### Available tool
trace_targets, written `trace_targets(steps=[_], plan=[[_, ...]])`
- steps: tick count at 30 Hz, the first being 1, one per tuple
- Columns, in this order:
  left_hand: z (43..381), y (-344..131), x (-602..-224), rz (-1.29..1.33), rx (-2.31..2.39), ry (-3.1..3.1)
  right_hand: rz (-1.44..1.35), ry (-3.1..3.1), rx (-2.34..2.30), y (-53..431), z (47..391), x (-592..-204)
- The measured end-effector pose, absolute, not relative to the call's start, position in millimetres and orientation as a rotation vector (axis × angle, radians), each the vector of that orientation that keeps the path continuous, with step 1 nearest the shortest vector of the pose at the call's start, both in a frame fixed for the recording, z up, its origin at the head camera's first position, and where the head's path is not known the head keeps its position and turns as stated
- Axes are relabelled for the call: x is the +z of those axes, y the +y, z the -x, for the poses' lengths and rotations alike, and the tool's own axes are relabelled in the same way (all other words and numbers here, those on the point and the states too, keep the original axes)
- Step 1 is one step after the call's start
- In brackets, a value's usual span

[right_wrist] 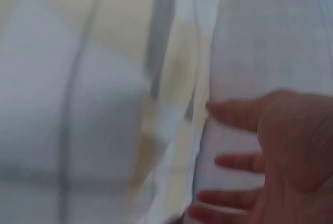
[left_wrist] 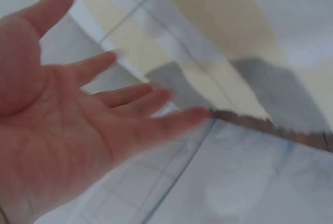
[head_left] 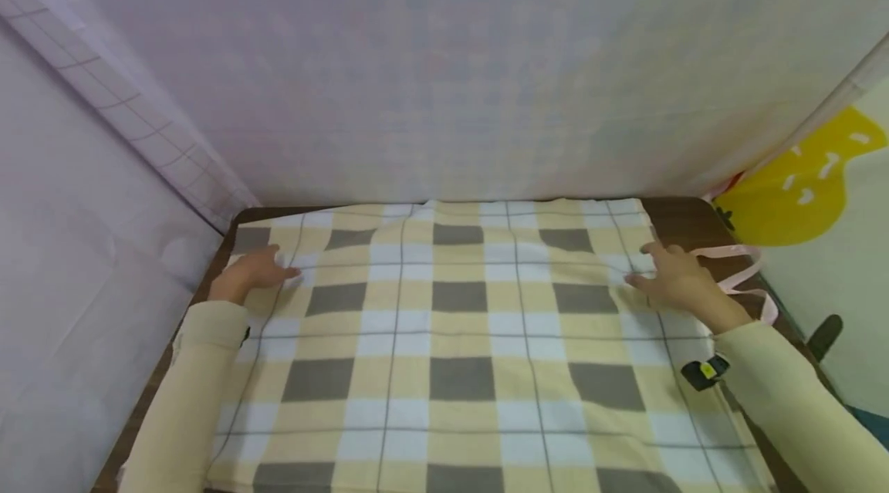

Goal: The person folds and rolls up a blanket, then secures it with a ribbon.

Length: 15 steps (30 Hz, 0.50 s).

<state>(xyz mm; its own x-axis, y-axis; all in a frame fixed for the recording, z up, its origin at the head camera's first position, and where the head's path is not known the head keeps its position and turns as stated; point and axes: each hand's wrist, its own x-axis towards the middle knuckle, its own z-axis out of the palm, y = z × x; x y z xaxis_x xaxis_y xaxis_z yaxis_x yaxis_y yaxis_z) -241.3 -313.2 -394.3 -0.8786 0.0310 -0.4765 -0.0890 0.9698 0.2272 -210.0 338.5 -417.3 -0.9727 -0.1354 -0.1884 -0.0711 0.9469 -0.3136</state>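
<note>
Checked cloth (head_left: pixel 458 296) across brown table (head_left: pixel 684 219), pale backdrop (head_left: pixel 417 92) behind; left hand (head_left: pixel 251 271), right hand (head_left: pixel 677 282): fingers (left_wrist: pixel 96 69) spread apart.

Checked cloth (head_left: pixel 460 297): fabric, matt, softly rippled. Surface (head_left: pixel 684 219): dark wood-look, smooth. Sleeves (head_left: pixel 187 393): matt cloth. Pink ribbon (head_left: pixel 725 251): smooth-looking fabric. Yellow wall decoration (head_left: pixel 785 204): smooth, matt, sheet-like.

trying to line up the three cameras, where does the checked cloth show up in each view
Head: the checked cloth spreads from mid-picture to the bottom edge.
Left wrist: across the upper right, beyond the left hand.
Right wrist: across the left and middle, left of the right hand.
Shared landmark: the cloth's grey blocks, visible in all three views.
</note>
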Motion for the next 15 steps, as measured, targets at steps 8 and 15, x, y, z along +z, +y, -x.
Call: trace_targets(steps=[8,15], plan=[[261.9,-306.3,-420.6,0.050,0.428,2.598,0.320,2.737,-0.458,299.3,224.4,-437.6],[265.3,-316.9,-416.4,0.072,0.462,2.625,0.327,2.717,-0.419,306.8,215.5,-445.4]])
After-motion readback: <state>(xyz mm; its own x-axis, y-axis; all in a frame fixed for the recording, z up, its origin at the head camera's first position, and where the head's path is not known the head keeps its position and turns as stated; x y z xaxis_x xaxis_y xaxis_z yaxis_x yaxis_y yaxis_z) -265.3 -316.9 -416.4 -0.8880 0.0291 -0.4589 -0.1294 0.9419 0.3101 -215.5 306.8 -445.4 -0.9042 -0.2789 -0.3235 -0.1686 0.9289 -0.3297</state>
